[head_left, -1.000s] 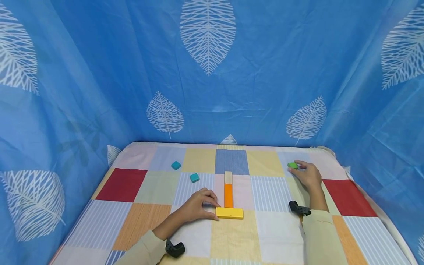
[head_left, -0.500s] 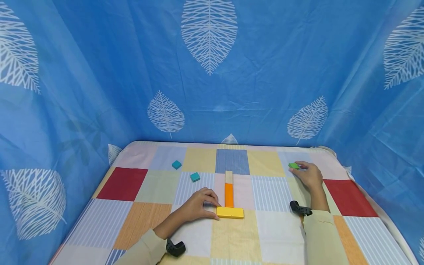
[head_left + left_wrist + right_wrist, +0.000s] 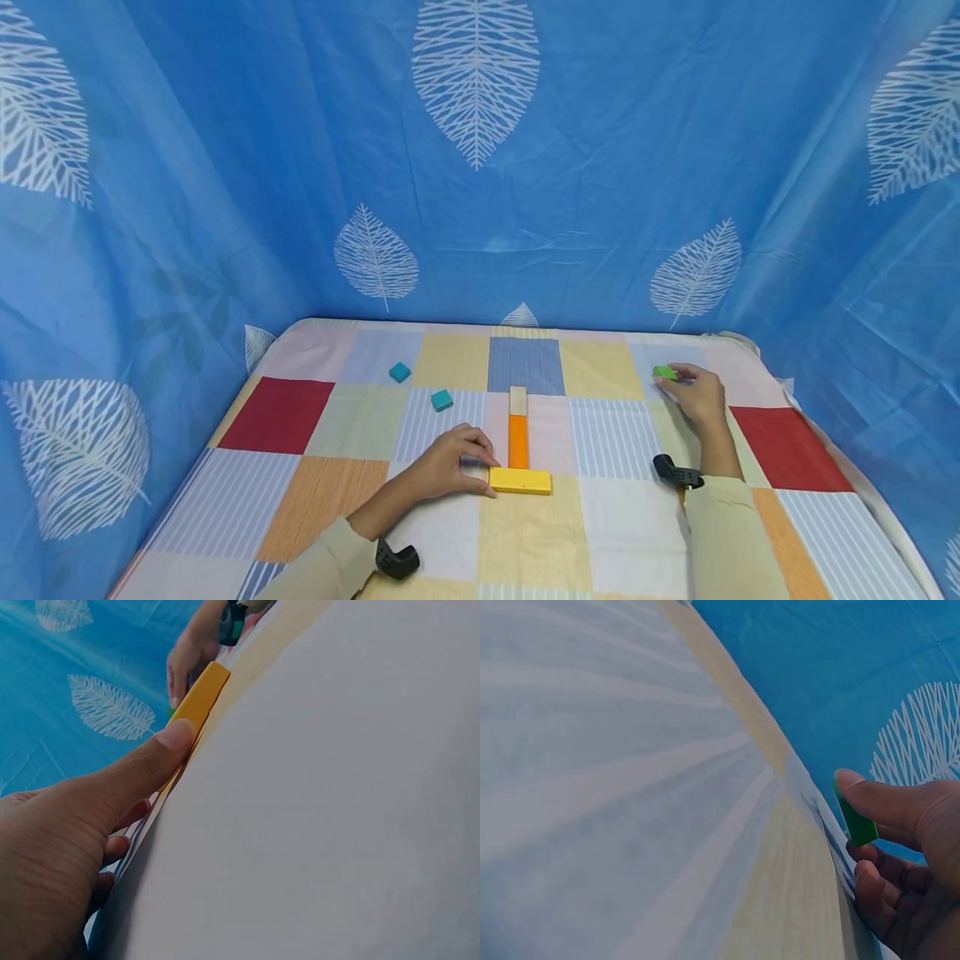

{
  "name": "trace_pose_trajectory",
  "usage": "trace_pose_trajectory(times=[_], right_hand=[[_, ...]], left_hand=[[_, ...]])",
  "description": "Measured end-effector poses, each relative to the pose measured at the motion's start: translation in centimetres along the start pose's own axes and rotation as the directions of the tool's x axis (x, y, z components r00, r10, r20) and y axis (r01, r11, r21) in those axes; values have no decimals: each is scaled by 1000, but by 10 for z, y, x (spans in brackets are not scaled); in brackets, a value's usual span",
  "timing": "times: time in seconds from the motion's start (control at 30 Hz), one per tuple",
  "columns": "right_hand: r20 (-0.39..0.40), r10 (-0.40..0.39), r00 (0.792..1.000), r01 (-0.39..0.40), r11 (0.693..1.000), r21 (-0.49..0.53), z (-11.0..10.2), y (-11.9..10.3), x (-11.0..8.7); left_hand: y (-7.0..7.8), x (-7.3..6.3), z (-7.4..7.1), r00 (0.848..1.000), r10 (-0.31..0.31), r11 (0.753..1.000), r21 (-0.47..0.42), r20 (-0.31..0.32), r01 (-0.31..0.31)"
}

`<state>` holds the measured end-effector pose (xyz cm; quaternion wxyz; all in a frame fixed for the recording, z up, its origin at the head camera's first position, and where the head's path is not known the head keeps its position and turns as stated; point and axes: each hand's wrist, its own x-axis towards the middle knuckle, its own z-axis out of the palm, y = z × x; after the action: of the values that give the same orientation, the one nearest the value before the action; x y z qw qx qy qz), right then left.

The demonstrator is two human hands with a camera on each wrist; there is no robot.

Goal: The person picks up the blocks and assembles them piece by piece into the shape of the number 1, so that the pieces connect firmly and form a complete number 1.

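My left hand pinches the left end of a yellow rectangular block that lies flat near the middle of the table. In the left wrist view the thumb presses on the near side of this yellow block. Behind it an orange block and a beige block run in a line away from me, forming a T with it. At the far right, my right hand holds a small green block between thumb and fingers. The right wrist view shows the green block in that pinch.
Two small teal blocks lie left of the T, one teal block farther back and another teal block nearer. A patchwork cloth covers the table. A blue curtain with white leaves hangs behind and on both sides.
Almost nothing differs. The right hand with the green block shifts only very slightly; the left hand stays on the yellow block.
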<state>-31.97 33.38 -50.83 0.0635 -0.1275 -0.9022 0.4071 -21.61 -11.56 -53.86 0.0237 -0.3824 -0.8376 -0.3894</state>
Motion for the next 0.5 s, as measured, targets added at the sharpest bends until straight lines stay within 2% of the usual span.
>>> trace_pose_trajectory(times=[0.33, 0.5], right_hand=[[24, -49, 998, 47, 996, 82, 6, -9, 0], [31, -109, 994, 106, 990, 94, 9, -19, 0]], left_hand=[[1, 0, -1, 1000, -5, 1000, 6, 2, 5], [1, 0, -1, 1000, 1, 1000, 10, 0, -1]])
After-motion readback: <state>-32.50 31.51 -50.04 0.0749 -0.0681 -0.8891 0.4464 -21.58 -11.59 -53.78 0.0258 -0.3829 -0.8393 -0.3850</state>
